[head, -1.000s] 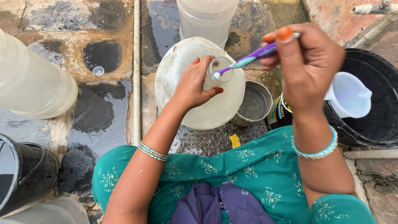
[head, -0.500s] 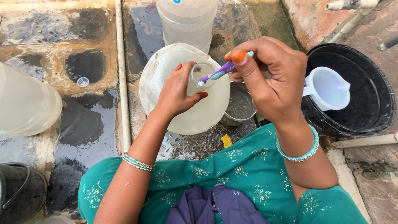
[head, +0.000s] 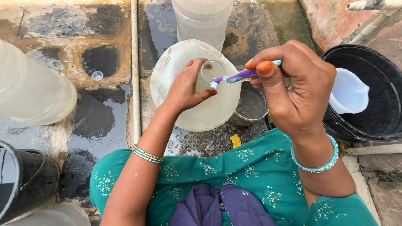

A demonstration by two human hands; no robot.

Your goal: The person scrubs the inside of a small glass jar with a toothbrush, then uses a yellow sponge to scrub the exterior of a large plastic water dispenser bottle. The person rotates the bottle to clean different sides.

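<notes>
A large translucent plastic jar point(head: 201, 109) stands on wet ground in front of me. My left hand point(head: 188, 86) grips its open neck point(head: 209, 71). My right hand point(head: 293, 88) holds a purple and teal toothbrush point(head: 238, 76), whose bristle head touches the rim of the neck. Both wrists wear bangles. My green garment point(head: 234, 175) fills the lower part of the view.
A small steel bowl point(head: 251, 106) sits right of the jar. A black tub point(head: 372, 96) with a white plastic jug point(head: 349, 92) is at the right. More translucent jars stand at top point(head: 203, 19) and left point(head: 29, 92). A black bucket point(head: 25, 180) is lower left. A thin pipe point(head: 135, 71) crosses the wet floor.
The view has shifted, so things appear further left and lower. My right hand has brought the toothbrush head down onto the jar's neck rim. My left hand keeps its grip.
</notes>
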